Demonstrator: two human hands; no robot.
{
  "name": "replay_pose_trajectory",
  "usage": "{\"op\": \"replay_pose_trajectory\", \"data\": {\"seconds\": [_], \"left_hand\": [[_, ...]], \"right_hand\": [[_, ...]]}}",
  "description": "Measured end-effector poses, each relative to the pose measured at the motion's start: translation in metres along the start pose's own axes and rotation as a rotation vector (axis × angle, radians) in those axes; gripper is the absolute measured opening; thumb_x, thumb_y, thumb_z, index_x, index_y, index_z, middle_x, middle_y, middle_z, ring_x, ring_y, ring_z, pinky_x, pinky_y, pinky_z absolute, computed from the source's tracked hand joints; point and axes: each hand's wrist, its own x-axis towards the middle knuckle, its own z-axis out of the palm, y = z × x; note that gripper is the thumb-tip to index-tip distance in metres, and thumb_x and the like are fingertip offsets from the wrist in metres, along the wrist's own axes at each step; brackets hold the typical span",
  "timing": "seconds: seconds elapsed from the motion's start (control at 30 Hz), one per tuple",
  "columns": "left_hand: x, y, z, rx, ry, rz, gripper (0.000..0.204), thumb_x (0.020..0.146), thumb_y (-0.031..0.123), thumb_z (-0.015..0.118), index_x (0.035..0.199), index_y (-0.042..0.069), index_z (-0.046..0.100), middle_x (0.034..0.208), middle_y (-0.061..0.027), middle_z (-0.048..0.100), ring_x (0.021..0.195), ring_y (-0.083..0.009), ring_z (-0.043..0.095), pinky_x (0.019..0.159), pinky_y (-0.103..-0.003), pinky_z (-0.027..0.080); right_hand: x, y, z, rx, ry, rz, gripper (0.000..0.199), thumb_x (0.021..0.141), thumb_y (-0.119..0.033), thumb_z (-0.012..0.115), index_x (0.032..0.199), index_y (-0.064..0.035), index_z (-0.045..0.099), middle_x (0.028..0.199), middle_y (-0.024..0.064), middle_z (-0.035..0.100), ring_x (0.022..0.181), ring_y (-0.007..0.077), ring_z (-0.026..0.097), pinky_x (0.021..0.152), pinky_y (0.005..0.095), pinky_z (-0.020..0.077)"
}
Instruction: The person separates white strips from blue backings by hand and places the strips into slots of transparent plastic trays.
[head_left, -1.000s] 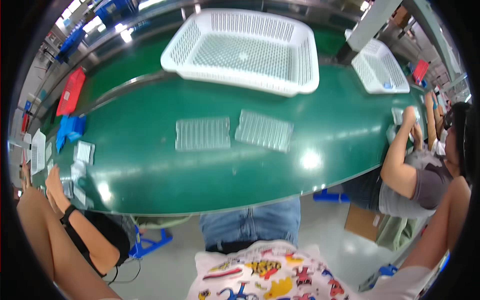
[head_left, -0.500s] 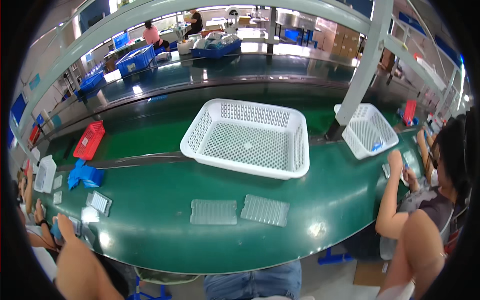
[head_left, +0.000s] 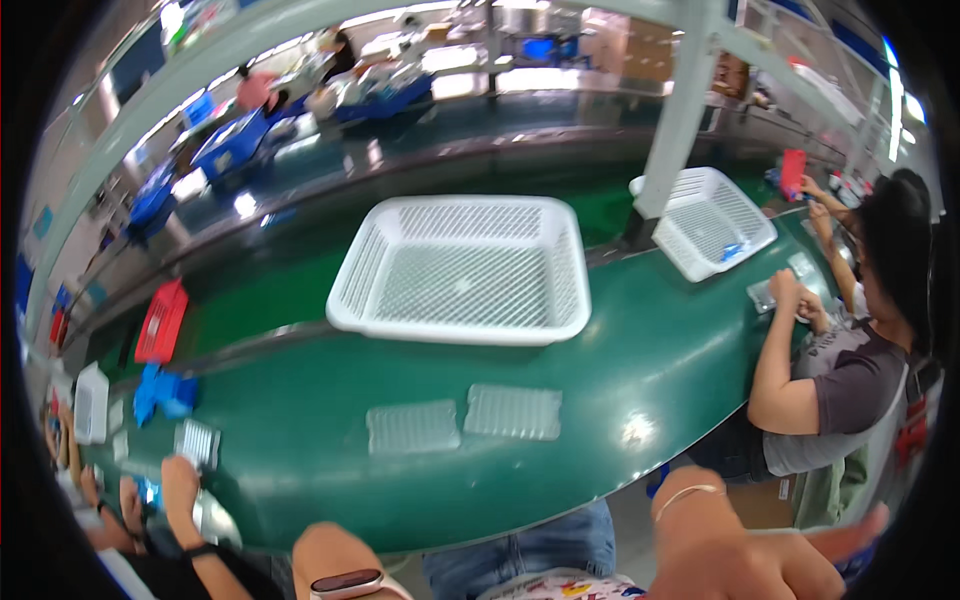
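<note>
My right hand (head_left: pixel 755 560) is raised at the lower right, close to the camera, with a thin bracelet (head_left: pixel 690 492) at its wrist. It is blurred, but its thumb or a finger stretches out to the side; nothing shows in it. At the lower left only my left wrist (head_left: pixel 335 555) with a smart band (head_left: pixel 345 584) comes into view; the hand lies beyond the edge. Two clear ribbed plastic trays, one on the left (head_left: pixel 413 428) and one on the right (head_left: pixel 513 412), lie side by side on the green table (head_left: pixel 560 470). Neither hand touches them.
A large white perforated basket (head_left: pixel 460 328) stands behind the trays. A smaller white basket (head_left: pixel 690 255) with blue pieces stands beside a post (head_left: pixel 680 120). At left are a red basket (head_left: pixel 162 320), blue pieces (head_left: pixel 165 392) and another clear tray (head_left: pixel 197 443). Co-workers sit on both sides.
My raised arms have swung inward and down from both sides, bringing my right hand and left wrist into view. The view has shifted and tilted; the trays and basket appear unmoved.
</note>
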Motion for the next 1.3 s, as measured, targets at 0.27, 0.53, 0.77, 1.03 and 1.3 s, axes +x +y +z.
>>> {"op": "replay_pose_trajectory", "data": {"seconds": [0.27, 0.53, 0.77, 1.03, 1.3], "left_hand": [[0.001, -0.037, 0.002, 0.174, 0.852, -0.222, 0.023, 0.096, 0.032, 0.049, 0.1, 0.014, 0.063, 0.094, -0.0023, 0.06, 0.099, -0.0227, 0.05, 0.091, -0.038, 0.041], [0.015, -0.101, -0.019, 0.409, 0.714, 0.155, 0.048, 0.097, 0.049, 0.039, 0.077, 0.015, 0.066, 0.083, -0.0062, 0.059, 0.084, -0.0206, 0.043, 0.078, -0.035, 0.036], [0.028, -0.124, -0.048, 0.41, 0.706, -0.002, 0.052, 0.097, 0.05, 0.036, 0.076, 0.014, 0.066, 0.086, -0.0084, 0.06, 0.087, -0.0224, 0.044, 0.077, -0.037, 0.037], [0.024, -0.134, -0.129, 0.48, 0.509, -0.241, 0.056, 0.094, 0.056, 0.036, 0.082, 0.011, 0.067, 0.094, -0.0127, 0.061, 0.089, -0.0266, 0.048, 0.077, -0.04, 0.038], [-0.064, -0.085, -0.209, 0.891, 0.059, -0.863, 0.037, 0.08, 0.037, 0.067, 0.098, 0.005, 0.065, 0.098, -0.0128, 0.062, 0.088, -0.0311, 0.056, 0.079, -0.043, 0.043]], "right_hand": [[0.026, 0.047, -0.003, -0.876, 0.613, -0.168, 0.048, 0.099, -0.038, 0.038, 0.101, 0.0007, 0.066, 0.115, 0.0152, 0.062, 0.119, 0.0365, 0.051, 0.104, 0.0526, 0.0353], [0.02, -0.001, -0.036, -0.838, 0.996, -0.171, 0.038, 0.097, -0.031, 0.041, 0.099, 0.0003, 0.064, 0.103, 0.0123, 0.059, 0.104, 0.0301, 0.05, 0.094, 0.0456, 0.038], [-0.009, -0.051, -0.04, -0.92, 1.335, -0.292, 0.028, 0.095, -0.023, 0.045, 0.097, -0.0001, 0.062, 0.092, 0.0094, 0.055, 0.089, 0.0237, 0.049, 0.084, 0.0386, 0.0407], [-0.062, -0.216, -0.131, -2.002, 1.018, 0.191, 0.022, 0.095, -0.017, 0.051, 0.105, 0.0005, 0.059, 0.093, 0.0038, 0.056, 0.08, 0.0101, 0.048, 0.077, 0.0231, 0.0382], [-0.195, -0.481, -0.223, -2.666, 0.437, 1.621, 0.015, 0.082, -0.003, 0.056, 0.094, -0.0026, 0.066, 0.092, 0.018, 0.066, 0.088, 0.0304, 0.064, 0.077, 0.0393, 0.0494]]}}
